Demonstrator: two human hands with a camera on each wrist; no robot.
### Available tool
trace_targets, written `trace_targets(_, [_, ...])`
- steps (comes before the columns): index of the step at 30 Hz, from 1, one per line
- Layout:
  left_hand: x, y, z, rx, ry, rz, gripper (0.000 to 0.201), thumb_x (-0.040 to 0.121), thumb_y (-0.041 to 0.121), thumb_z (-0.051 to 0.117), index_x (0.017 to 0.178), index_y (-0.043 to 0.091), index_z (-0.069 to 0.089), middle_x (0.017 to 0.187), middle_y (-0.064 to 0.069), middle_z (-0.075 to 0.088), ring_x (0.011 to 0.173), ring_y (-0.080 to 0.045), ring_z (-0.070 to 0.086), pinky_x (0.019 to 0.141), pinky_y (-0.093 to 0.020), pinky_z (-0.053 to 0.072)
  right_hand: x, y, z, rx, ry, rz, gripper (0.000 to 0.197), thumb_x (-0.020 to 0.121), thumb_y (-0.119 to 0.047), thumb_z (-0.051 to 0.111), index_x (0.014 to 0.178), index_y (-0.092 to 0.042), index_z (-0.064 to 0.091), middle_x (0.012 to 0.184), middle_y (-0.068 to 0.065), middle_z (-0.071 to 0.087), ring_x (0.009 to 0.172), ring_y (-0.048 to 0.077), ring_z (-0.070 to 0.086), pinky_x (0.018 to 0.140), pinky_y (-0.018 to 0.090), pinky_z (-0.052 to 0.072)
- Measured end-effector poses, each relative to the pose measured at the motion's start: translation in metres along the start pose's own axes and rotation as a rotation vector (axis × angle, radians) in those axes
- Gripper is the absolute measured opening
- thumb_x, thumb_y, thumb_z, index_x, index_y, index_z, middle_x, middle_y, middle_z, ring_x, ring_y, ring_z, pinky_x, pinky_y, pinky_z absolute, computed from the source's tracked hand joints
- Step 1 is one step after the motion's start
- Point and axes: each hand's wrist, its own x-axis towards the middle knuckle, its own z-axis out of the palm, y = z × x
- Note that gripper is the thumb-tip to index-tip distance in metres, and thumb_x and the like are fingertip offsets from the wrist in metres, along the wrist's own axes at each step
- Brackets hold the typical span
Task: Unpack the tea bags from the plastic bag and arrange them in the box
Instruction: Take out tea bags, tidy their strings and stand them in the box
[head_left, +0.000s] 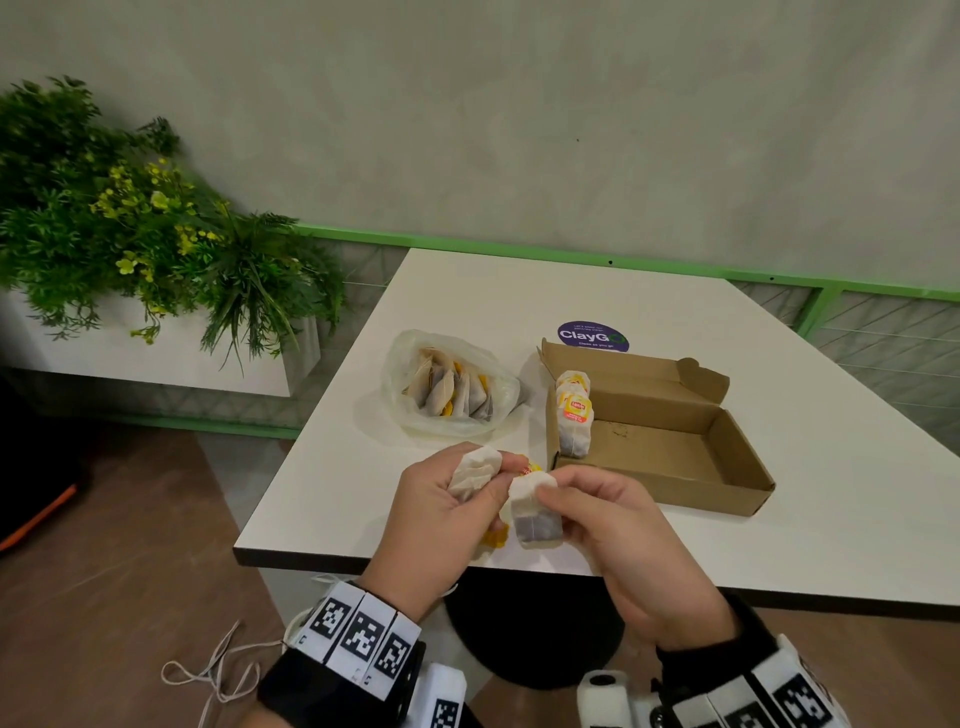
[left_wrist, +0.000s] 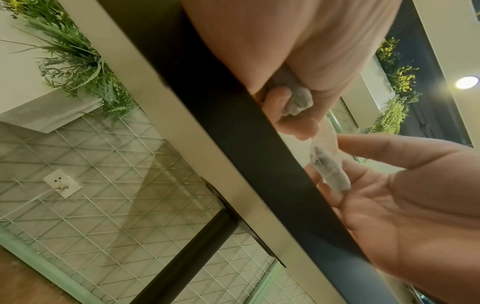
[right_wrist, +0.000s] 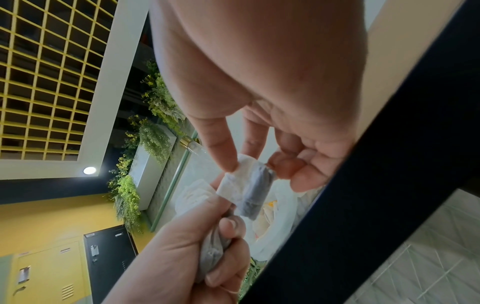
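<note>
White table (head_left: 779, 467) against a grey-green wall, filling centre and right of the head view; dark edge band along the near side. Brown floor at lower left.

Upper left of frame: white planter (head_left: 171, 358) with green foliage and yellow flowers.

Centre, left of middle: plastic bag (head_left: 447, 384) lying on the table, translucent, several tea bags visible inside with yellow tags showing.

Lower centre, above the near table edge: left hand (head_left: 447, 514), fingers curled round a crumpled tea bag (head_left: 475, 475); grip confirmed in the right wrist view, fingers closed over the grey pouch (right_wrist: 213, 253). Yellow tag (head_left: 530, 467) showing between the two hands; a second yellow piece below the left hand, owner not determinable.

Just right of that: second tea bag (head_left: 535, 514), dark contents in the lower half, pinched by the right hand (head_left: 613, 525) between thumb and fingertips; same pinch visible in the right wrist view (right_wrist: 249, 185). Marker bands on both wrists.

Centre right: open cardboard box (head_left: 737, 467), lid flap folded back toward the wall. Row of tea bags (head_left: 574, 415) standing upright at the left end of the box, yellow tags uppermost; rest of the box floor bare cardboard.

Behind the box: round purple sticker (head_left: 592, 335) on the table, reading "ClayGo".
</note>
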Motion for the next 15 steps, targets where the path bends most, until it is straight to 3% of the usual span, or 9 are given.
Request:
trace_targets(4, [0.0,0.001,0.001,-0.022,0.009,-0.008,0.014,0.088,0.0,0.074,0.093,0.012,0.079,0.068,0.005,0.072,0.052,-0.008,0.059,0.055,-0.021,0.05,-0.001,0.004,0.005,-0.093,0.075,-0.082,0.007,0.091,-0.014,0.071,0.089,-0.012,0.078,0.091,0.017,0.074,0.082,0.025,0.064,0.084,0.041,0.053])
trace_targets(7, [-0.001,0.003,0.003,-0.055,0.031,-0.019,0.01,0.085,0.004,0.078,0.09,0.013,0.08,0.068,0.003,0.072,0.052,-0.007,0.059,0.054,-0.021,0.05,0.002,0.011,0.008,-0.208,0.23,-0.203,0.011,0.084,-0.017,0.079,0.088,-0.011,0.071,0.082,0.008,0.071,0.071,0.013,0.06,0.069,0.025,0.052])
trace_targets(9, [-0.002,0.0,0.003,-0.025,0.049,0.008,0.015,0.086,0.002,0.077,0.087,0.016,0.08,0.069,0.005,0.073,0.055,-0.004,0.061,0.056,-0.02,0.05,0.004,0.015,0.01,-0.285,0.29,-0.267,0.014,0.083,-0.018,0.081,0.083,-0.012,0.068,0.073,-0.001,0.065,0.065,0.008,0.054,0.063,0.021,0.048])
trace_targets(13, [-0.002,-0.004,0.005,0.065,0.074,0.07,0.016,0.083,0.003,0.081,0.084,0.019,0.08,0.082,0.004,0.077,0.079,-0.008,0.072,0.071,-0.02,0.055,0.001,0.016,0.013,-0.241,0.231,-0.244,0.011,0.086,-0.004,0.072,0.08,-0.014,0.074,0.077,0.0,0.072,0.073,0.011,0.065,0.068,0.02,0.051])
trace_targets(15, [-0.001,-0.005,0.005,0.087,0.082,0.083,0.016,0.082,0.005,0.082,0.084,0.02,0.08,0.084,0.003,0.077,0.084,-0.011,0.073,0.075,-0.024,0.057,-0.002,0.014,0.015,-0.191,0.175,-0.227,0.01,0.086,-0.006,0.072,0.083,-0.014,0.076,0.081,0.004,0.075,0.079,0.014,0.069,0.072,0.021,0.053])
